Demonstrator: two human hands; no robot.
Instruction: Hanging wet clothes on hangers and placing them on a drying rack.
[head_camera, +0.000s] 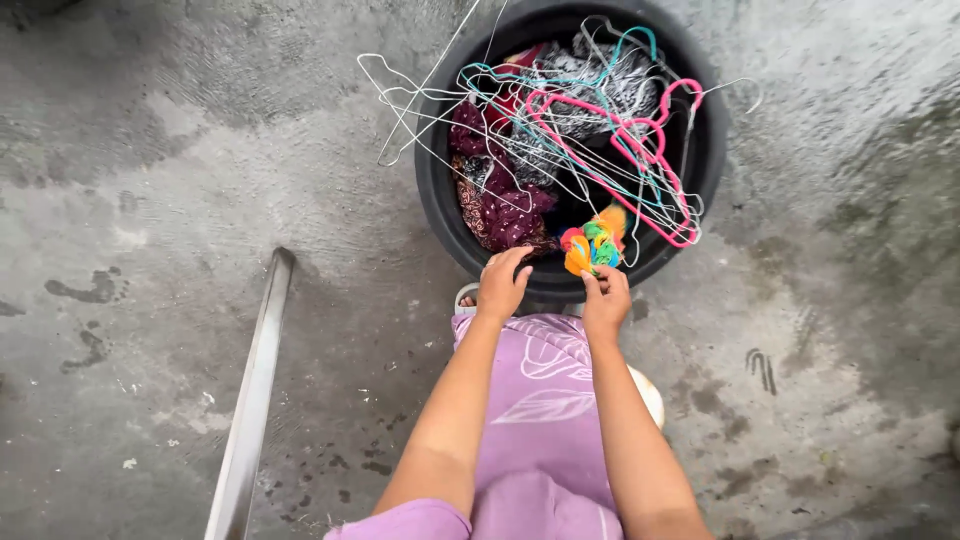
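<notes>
Round black plastic tub (440, 205) on wet grey concrete floor (180, 180), heaped with tangled wire and pink plastic hangers (640, 150) over dark maroon patterned cloth (500, 205). Left hand (502, 285) curled on tub's near rim; right hand (606, 298) just beside, pinching bright multicoloured clothes pegs (594, 245) inside that rim.

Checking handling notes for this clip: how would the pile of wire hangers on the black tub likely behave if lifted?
The hangers look thin-wired, so probably light and springy. They lie hooked through each other, so lifting one would likely drag several. They overhang the tub rim, so some may slide off. The right hand is nearest, by the colourful bundle.
</notes>
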